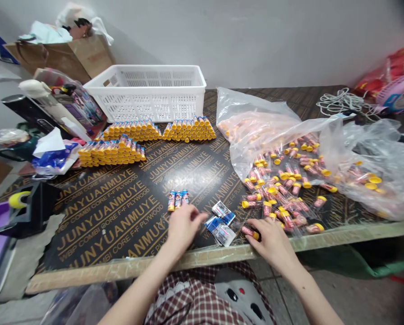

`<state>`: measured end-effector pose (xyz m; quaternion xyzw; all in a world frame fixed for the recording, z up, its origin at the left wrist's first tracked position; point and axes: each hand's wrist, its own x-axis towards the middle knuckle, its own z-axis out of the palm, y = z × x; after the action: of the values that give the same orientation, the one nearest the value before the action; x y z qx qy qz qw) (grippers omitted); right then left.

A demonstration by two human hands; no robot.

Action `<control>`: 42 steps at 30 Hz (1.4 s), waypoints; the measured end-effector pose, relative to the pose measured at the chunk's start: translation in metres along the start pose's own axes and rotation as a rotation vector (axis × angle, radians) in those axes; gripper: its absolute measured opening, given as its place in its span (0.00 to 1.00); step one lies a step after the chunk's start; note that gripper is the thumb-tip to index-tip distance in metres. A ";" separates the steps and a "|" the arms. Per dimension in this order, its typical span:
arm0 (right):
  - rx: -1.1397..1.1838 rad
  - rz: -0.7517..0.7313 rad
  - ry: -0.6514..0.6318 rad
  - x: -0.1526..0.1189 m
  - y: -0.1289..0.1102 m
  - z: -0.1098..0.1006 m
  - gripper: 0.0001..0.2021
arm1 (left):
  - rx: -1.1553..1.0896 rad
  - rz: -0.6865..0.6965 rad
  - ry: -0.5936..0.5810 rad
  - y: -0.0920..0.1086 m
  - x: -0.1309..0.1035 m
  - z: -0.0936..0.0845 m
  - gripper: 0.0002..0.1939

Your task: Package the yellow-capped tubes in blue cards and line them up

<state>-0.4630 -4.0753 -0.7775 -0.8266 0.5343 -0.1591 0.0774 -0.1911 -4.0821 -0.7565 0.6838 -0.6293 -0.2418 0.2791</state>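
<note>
My left hand [184,224] is at the near middle of the table, its fingers at the lower ends of three blue-labelled tubes with yellow caps [178,200] standing side by side. Whether it grips one of them is hidden. Just right of it lie small blue and clear wrappers [221,224]. My right hand [268,237] has thumb and fingers around a small clear tube with pink contents and a yellow cap [250,232], close to the front edge. Beyond that hand spreads a loose pile of similar unlabelled tubes [283,194].
Stacked labelled tubes [112,152] sit at the back left, before a white plastic basket [148,101]. A clear plastic bag [259,131] covers more tubes. A black tape dispenser [29,210] stands far left; a pink fan [398,92] and white cable [347,101] are back right.
</note>
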 end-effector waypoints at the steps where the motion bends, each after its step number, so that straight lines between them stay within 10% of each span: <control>1: -0.027 0.000 -0.010 0.000 -0.002 0.000 0.08 | -0.010 -0.011 -0.080 0.007 -0.007 0.010 0.12; 5: 0.112 0.038 -0.022 0.000 -0.003 -0.002 0.07 | -0.025 -0.091 -0.180 0.017 -0.021 0.035 0.09; 16: 0.565 0.257 0.348 0.006 -0.025 -0.019 0.08 | 0.065 0.045 -0.076 0.015 -0.021 0.033 0.05; 29: 0.794 0.210 0.374 0.008 -0.057 -0.019 0.12 | -1.182 -0.550 -0.086 0.018 -0.008 0.016 0.23; 42: 0.772 0.089 0.371 0.001 -0.076 -0.001 0.17 | -1.368 -0.653 0.121 0.013 -0.005 0.007 0.18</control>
<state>-0.3975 -4.0446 -0.7536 -0.6705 0.4756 -0.4896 0.2906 -0.2058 -4.0786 -0.7531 0.5221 -0.0885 -0.6104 0.5892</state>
